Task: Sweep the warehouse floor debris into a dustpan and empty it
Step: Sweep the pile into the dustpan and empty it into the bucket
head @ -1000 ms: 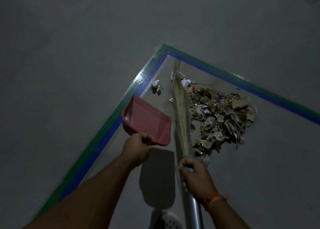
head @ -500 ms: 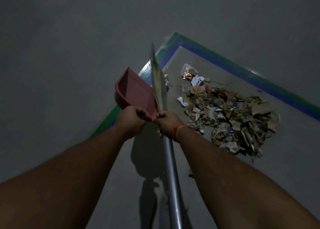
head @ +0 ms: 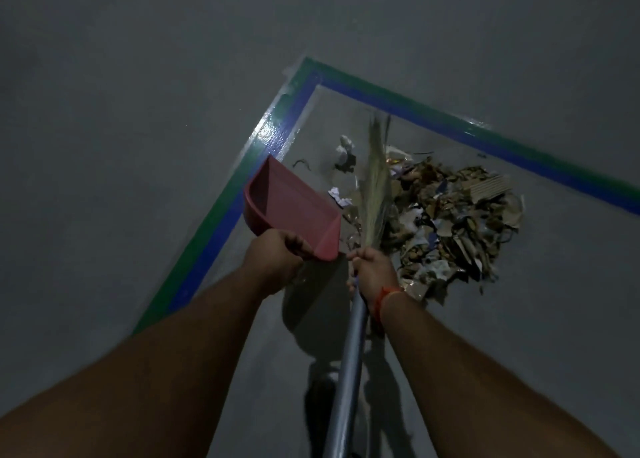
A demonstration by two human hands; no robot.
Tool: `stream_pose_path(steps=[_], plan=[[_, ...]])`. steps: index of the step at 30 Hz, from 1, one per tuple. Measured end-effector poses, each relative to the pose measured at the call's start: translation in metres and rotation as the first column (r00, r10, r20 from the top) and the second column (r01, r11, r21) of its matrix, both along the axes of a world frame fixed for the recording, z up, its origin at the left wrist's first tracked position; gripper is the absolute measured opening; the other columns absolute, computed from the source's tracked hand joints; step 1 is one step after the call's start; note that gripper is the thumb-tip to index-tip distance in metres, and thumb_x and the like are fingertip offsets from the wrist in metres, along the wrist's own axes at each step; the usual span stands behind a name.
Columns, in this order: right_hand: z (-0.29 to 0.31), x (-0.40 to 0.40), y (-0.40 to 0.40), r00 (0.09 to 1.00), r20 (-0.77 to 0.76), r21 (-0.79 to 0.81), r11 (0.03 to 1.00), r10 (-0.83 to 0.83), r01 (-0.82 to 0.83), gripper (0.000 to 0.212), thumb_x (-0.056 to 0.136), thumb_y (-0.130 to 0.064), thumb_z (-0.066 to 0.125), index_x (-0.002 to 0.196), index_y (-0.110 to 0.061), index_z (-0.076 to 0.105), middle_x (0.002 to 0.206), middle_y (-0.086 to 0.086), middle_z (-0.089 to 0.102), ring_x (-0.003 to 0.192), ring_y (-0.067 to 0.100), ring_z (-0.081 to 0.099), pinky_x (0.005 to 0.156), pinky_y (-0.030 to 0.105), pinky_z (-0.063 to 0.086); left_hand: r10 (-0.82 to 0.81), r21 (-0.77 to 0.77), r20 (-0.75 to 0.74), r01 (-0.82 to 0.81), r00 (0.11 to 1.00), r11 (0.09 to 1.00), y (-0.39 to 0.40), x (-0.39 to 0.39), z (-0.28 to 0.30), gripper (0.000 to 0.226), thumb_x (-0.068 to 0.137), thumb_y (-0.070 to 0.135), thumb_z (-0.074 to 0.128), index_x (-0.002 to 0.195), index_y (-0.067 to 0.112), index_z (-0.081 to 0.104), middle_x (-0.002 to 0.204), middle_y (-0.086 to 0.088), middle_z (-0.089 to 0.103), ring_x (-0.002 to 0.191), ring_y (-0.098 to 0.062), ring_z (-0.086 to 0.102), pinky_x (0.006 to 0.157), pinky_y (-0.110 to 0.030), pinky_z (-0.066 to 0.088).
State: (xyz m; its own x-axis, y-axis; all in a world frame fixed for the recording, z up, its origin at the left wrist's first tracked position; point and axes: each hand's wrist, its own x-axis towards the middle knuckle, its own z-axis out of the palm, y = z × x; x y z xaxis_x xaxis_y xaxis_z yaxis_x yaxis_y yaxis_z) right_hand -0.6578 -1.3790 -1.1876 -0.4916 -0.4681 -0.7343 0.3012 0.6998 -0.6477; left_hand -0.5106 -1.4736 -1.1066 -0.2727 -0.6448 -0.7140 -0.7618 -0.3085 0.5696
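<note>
Left hand (head: 273,260) grips the red dustpan (head: 291,208), held tilted and empty; right hand (head: 375,272) grips the broom (head: 375,180) beside the debris pile (head: 453,222) inside the taped corner. Sweeping not begun, likely; next, set pan down, brush the pile in.

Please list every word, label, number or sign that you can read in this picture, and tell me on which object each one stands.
None can be read.
Red dustpan: no lettering shows.
Broom: bristles and metal handle bear no marking.
Debris pile: any print on the paper and cardboard scraps is too small and dark to read.
Green and blue floor tape: plain colour, no text.
</note>
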Motion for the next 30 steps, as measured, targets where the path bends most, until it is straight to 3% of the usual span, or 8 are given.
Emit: stream_pose_path(steps=[3, 8, 13, 18, 23, 30], plan=[[0.022, 0.008, 0.032, 0.999, -0.041, -0.051, 0.999, 0.003, -0.005, 0.021, 0.097, -0.006, 0.043, 0.087, -0.013, 0.060, 0.079, 0.004, 0.050, 0.042, 0.017, 0.048, 0.043, 0.024, 0.042, -0.020, 0.007, -0.005, 0.020, 1.000, 1.000, 0.021, 0.006, 0.008, 0.028, 0.087, -0.011, 0.059, 0.086, 0.015, 0.071, 0.087, -0.005, 0.072, 0.062, -0.013, 0.060, 0.044, -0.023, 0.043], [0.055, 0.046, 0.064, 0.992, -0.078, -0.136, 0.984, 0.102, -0.112, 0.020, 0.097, -0.009, 0.045, 0.085, -0.015, 0.059, 0.079, 0.005, 0.057, 0.044, 0.018, 0.051, 0.045, 0.027, 0.044, -0.039, -0.027, 0.022, 0.040, 0.999, 0.999, 0.052, 0.034, 0.019, 0.032, 0.084, -0.010, 0.059, 0.080, 0.018, 0.072, 0.070, 0.003, 0.067, 0.063, -0.015, 0.061, 0.054, -0.025, 0.045], [0.051, 0.079, 0.042, 0.973, 0.024, -0.148, 0.963, 0.231, -0.225, 0.022, 0.096, -0.007, 0.045, 0.082, -0.018, 0.058, 0.085, 0.004, 0.060, 0.040, 0.018, 0.049, 0.042, 0.022, 0.042, 0.013, -0.037, 0.041, -0.012, 0.999, 0.999, 0.056, 0.060, 0.024, 0.031, 0.085, -0.011, 0.057, 0.085, 0.016, 0.073, 0.062, 0.003, 0.063, 0.048, -0.009, 0.056, 0.036, -0.019, 0.038], [0.023, 0.083, 0.009, 0.928, 0.111, -0.017, 0.934, 0.355, -0.356, 0.024, 0.092, -0.008, 0.048, 0.076, -0.020, 0.061, 0.074, 0.001, 0.057, 0.040, 0.019, 0.050, 0.042, 0.021, 0.040, 0.062, -0.036, 0.064, -0.060, 0.996, 0.998, 0.047, 0.071, 0.020, 0.028, 0.088, -0.011, 0.057, 0.090, 0.013, 0.072, 0.062, -0.001, 0.063, 0.043, -0.007, 0.052, 0.034, -0.017, 0.037], [0.008, 0.057, 0.023, 0.960, 0.131, 0.053, 0.965, 0.248, -0.256, 0.024, 0.092, -0.004, 0.046, 0.077, -0.017, 0.060, 0.072, 0.008, 0.052, 0.044, 0.020, 0.049, 0.045, 0.022, 0.041, 0.052, -0.004, 0.054, -0.052, 0.997, 0.999, 0.051, 0.062, 0.015, 0.028, 0.088, -0.010, 0.058, 0.088, 0.013, 0.073, 0.064, 0.002, 0.064, 0.045, -0.005, 0.052, 0.036, -0.017, 0.037], [0.018, 0.016, 0.076, 0.993, 0.014, 0.102, 0.988, 0.114, -0.115, 0.024, 0.095, -0.007, 0.042, 0.082, -0.015, 0.061, 0.080, 0.009, 0.053, 0.049, 0.021, 0.050, 0.049, 0.028, 0.044, 0.021, 0.108, 0.014, -0.022, 1.000, 0.994, 0.077, 0.043, 0.027, 0.024, 0.093, -0.011, 0.054, 0.099, 0.006, 0.069, 0.073, -0.003, 0.062, 0.057, -0.009, 0.055, 0.035, -0.013, 0.040]])
